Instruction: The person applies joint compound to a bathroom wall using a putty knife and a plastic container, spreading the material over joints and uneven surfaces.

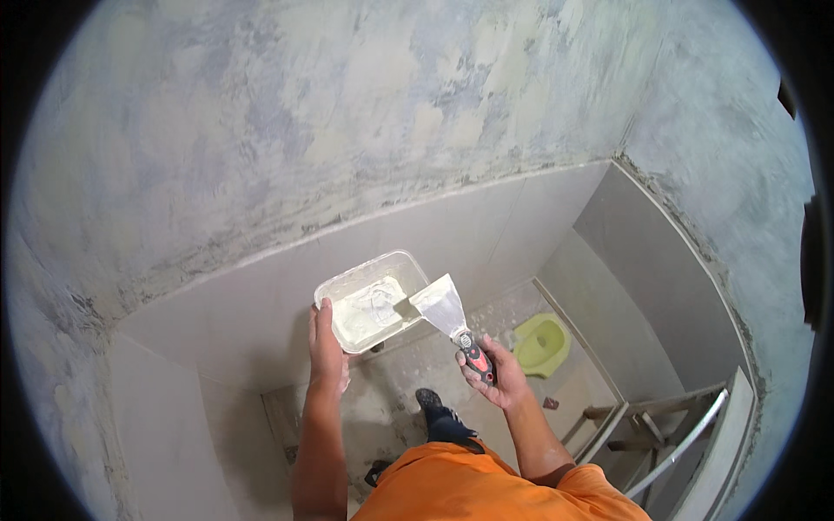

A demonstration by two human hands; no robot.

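My left hand (328, 349) grips the left side of a clear plastic tub (405, 266), thumb over its rim. White putty (369, 311) covers the tub's bottom, smeared and uneven. In my right hand (495, 375) is a putty knife (441, 306) with a wide metal blade and a black and red handle; my fingers wrap round that handle. The blade points up and to the left, its corner at the tub's right rim, with whitish putty along its edge. Whether blade and rim touch, I cannot tell. Whitish residue marks the fingers of both hands.
A patchy, putty-smeared wall (347, 104) rises ahead, above grey tiles (486, 217) with a rough top edge. A yellow-green squat toilet (542, 346) is set in the floor at right. Wooden framing with a metal bar (682, 445) stands at lower right. A small reddish block (551, 404) lies nearby.
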